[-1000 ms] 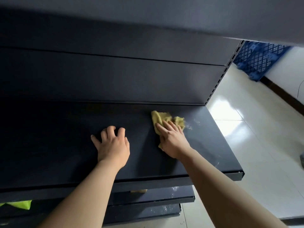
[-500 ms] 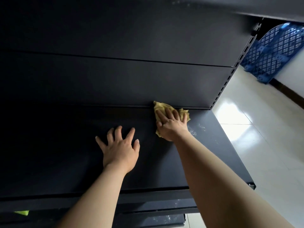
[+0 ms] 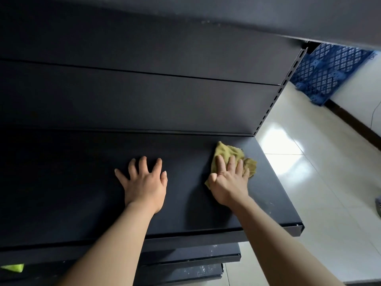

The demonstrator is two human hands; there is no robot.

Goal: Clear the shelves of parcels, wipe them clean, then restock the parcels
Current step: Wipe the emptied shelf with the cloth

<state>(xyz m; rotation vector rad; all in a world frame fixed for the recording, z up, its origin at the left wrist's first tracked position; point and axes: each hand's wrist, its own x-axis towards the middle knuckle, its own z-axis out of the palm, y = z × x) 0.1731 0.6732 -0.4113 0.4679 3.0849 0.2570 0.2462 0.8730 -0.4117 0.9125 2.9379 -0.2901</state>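
Note:
A dark metal shelf (image 3: 68,182) stretches in front of me with no parcels on it. My right hand (image 3: 228,180) presses a crumpled yellow cloth (image 3: 226,151) flat against the shelf near its right end, fingers straight on top of the cloth. My left hand (image 3: 144,182) lies flat on the bare shelf to the left of the cloth, fingers spread, holding nothing. No parcel shows anywhere on this shelf.
The dark back panel (image 3: 144,100) rises behind the shelf, and another shelf (image 3: 268,15) hangs overhead. Lower shelves (image 3: 185,259) jut out beneath. A bright green item (image 3: 14,267) peeks out low left. Blue plastic pallets (image 3: 329,73) lean on the wall beyond the tiled floor (image 3: 309,182).
My right hand slid the cloth back from the shelf's rear edge and toward the right end. My left hand has stayed flat on the shelf.

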